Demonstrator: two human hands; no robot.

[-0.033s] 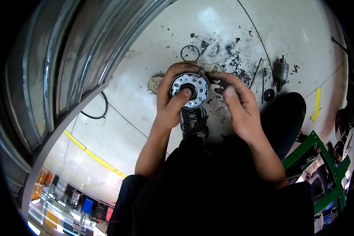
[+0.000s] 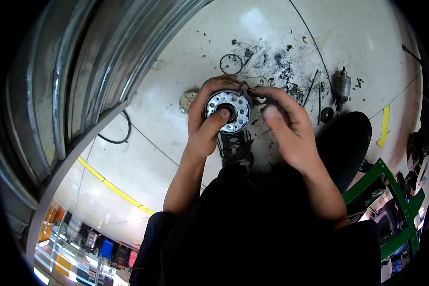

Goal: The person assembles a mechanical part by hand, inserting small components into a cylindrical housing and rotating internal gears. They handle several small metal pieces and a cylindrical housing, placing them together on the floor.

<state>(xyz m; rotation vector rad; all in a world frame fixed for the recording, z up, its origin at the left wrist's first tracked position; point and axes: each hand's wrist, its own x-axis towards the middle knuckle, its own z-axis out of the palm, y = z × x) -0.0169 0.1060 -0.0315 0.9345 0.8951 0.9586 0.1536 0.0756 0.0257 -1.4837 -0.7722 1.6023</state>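
My left hand [image 2: 206, 114] is wrapped round a round metal part [image 2: 241, 110] that has a ring of holes and a dark central bore. Its thumb presses into the bore, and its fingers curl over the far rim. My right hand [image 2: 293, 126] is at the part's right side, with its index fingertip at the upper right of the rim. Its thumb is spread away from the index finger, and I make out nothing held between them. Both sets of fingertips are blackened. Below the part shows a laced shoe [image 2: 233, 148].
Black grime and crumbs lie on the pale floor beyond my hands, beside a thin ring [image 2: 231, 64]. A metal cylinder [image 2: 342, 86], thin rods and a black washer [image 2: 326, 114] are on the right. A flat metal plate [image 2: 188, 100] lies left; ribbed metal [image 2: 76, 71] rises farther left.
The round part has shifted very slightly left in my left hand. My right thumb has moved a little left, toward the part.
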